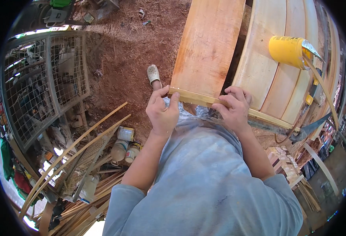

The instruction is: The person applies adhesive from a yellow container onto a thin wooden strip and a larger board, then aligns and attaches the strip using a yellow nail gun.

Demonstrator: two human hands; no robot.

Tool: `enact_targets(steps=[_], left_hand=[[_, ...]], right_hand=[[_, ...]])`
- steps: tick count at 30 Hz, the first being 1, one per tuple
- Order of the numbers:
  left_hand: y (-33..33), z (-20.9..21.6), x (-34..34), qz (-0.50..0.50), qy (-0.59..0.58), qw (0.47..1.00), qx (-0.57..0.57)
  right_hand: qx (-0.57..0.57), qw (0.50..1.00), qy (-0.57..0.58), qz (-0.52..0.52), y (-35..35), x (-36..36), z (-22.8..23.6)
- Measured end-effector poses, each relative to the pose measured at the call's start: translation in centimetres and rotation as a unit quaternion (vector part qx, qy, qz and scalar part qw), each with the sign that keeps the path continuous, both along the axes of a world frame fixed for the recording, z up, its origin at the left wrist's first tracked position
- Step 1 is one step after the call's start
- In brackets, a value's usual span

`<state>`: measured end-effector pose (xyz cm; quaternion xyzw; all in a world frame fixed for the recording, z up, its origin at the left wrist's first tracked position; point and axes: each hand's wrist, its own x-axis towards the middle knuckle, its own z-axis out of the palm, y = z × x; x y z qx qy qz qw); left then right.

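Observation:
A wide reddish wooden plank (206,43) runs away from me, its near end right in front of my chest. A thin wooden strip (194,97) lies along that near end. My left hand (163,112) pinches the strip's left end, thumb and fingers on the wood. My right hand (234,107) presses the strip's right end against the plank. Both forearms come up from my grey-blue shirt.
Pale curved boards (271,67) lie to the right with a yellow glue bottle (289,51) on them. A wire mesh cage (43,86) stands left. Cans (125,143), thin slats (98,129) and stacked wood blocks (283,161) litter the sawdust ground. My sandalled foot (153,74) shows below.

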<state>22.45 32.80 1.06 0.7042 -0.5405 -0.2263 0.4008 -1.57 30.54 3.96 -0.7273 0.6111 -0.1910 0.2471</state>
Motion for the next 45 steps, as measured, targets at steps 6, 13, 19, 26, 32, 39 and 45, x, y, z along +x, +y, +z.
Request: enact_targets(steps=[6, 13, 19, 26, 32, 39, 45], left_hand=[[-0.3, 1.2, -0.6, 0.028, 0.013, 0.998, 0.047], [-0.1, 1.0, -1.3, 0.063, -0.006, 0.996, 0.058], [-1.1, 0.9, 0.2, 0.071, 0.109, 0.982, 0.134], [-3.1, 0.6, -0.3, 0.041, 0.285, 0.928, 0.235], [-2.6, -0.9, -0.2, 0.017, 0.3, 0.932, 0.201], [-2.6, -1.6, 0.0, -0.011, 0.343, 0.921, 0.185], [-1.0, -2.6, 0.3, -0.013, 0.373, 0.913, 0.167]], right_hand=[[-0.015, 1.0, -0.001, 0.015, 0.1, -0.4, -0.7], [-0.006, 1.0, -0.007, 0.026, 0.0, -0.5, -0.4], [-0.006, 1.0, -0.015, 0.011, -0.2, -0.4, -0.5], [-0.001, 1.0, -0.007, -0.009, -0.1, 0.0, -0.7], [0.014, 0.999, 0.035, -0.028, 0.1, 1.0, 0.1], [-0.055, 0.991, 0.115, 0.045, -0.7, 1.7, -0.7], [-0.058, 0.983, 0.163, 0.068, -0.6, 2.1, -0.6]])
